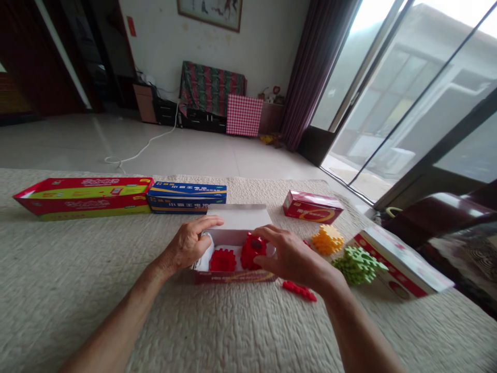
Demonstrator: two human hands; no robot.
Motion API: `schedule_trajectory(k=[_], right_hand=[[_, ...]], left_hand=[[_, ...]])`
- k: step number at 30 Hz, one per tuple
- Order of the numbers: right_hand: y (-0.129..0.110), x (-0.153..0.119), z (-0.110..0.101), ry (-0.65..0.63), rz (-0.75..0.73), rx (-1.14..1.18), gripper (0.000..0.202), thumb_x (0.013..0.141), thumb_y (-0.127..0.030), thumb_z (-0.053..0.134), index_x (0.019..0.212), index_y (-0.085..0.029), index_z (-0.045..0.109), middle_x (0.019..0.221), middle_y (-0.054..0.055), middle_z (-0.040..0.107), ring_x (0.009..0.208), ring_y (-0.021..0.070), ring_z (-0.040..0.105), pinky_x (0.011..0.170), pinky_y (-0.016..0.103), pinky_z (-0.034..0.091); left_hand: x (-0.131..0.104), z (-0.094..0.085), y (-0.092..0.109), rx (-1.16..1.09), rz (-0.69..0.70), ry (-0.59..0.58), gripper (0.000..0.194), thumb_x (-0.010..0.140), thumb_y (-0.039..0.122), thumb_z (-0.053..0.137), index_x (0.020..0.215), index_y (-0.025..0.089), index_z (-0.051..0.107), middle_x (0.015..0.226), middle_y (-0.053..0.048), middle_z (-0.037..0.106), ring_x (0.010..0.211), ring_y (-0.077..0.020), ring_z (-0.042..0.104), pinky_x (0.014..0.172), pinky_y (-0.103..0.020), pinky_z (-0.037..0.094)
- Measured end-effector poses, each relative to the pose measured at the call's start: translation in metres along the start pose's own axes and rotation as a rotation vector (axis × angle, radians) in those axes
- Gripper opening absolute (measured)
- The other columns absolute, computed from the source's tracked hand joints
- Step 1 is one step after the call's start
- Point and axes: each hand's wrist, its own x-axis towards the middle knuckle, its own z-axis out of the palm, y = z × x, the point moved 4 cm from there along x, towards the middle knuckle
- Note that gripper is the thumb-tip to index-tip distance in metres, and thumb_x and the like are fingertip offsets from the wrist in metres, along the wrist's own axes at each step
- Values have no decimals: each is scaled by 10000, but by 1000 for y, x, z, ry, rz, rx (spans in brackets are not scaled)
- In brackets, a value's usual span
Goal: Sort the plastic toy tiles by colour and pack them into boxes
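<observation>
An opened cardboard box (pixel 236 277) with a raised white lid (pixel 238 217) stands in front of me. Inside it lies a stack of red interlocking plastic pieces (pixel 222 260) on the left. My left hand (pixel 190 243) grips the box's left side, thumb over the white edge. At the right end, my right hand (pixel 287 254) holds more red interlocking plastic pieces (pixel 252 251) between thumb and fingers, inside the box. The other fingers are partly hidden. Outside, by my right wrist, more red pieces (pixel 298 290) lie on the quilted cover.
Yellow pieces (pixel 328 239) and green pieces (pixel 357 265) are stacked at the right, beside a white and red box (pixel 406 264). A closed red box (pixel 312 206) stands behind them. A blue battery box (pixel 188 197) and a long red and green box (pixel 89 199) line the far left.
</observation>
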Motion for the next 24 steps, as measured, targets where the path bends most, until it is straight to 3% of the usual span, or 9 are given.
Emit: schedule_trajectory(k=[11,16,21,24], right_hand=[[1,3,3,-13,-16,-81,327,753,-216,665,1078,-195,644,1066,77,675,895,183,624,805,308,489],[8,-2,-10,34,0,-28,323,772,-185,626,1094,-202,633,1099,76,672,931,188,632,852,334,497],[59,-18,-33,169,108,-83,355,780,-146,571,1122,-210,644,1115,73,695,1002,218,646,904,383,495],[99,-29,-34,86,259,-144,485,722,-73,545,1181,-200,637,1171,98,687,1061,245,641,927,409,495]], left_hand=[[1,0,1,-13,-18,-12,497,682,102,424,1085,158,710,1195,-60,704,1152,-201,633,1080,-337,451],[1,0,2,-19,-37,-11,494,682,120,426,1081,170,712,1189,-51,708,1149,-200,635,1083,-343,448],[0,-1,2,-18,-55,-21,487,691,139,437,1090,176,715,1194,-43,706,1151,-209,635,1090,-343,442],[0,-1,1,-8,-66,-23,476,701,152,440,1090,178,715,1198,-41,705,1151,-211,636,1083,-336,447]])
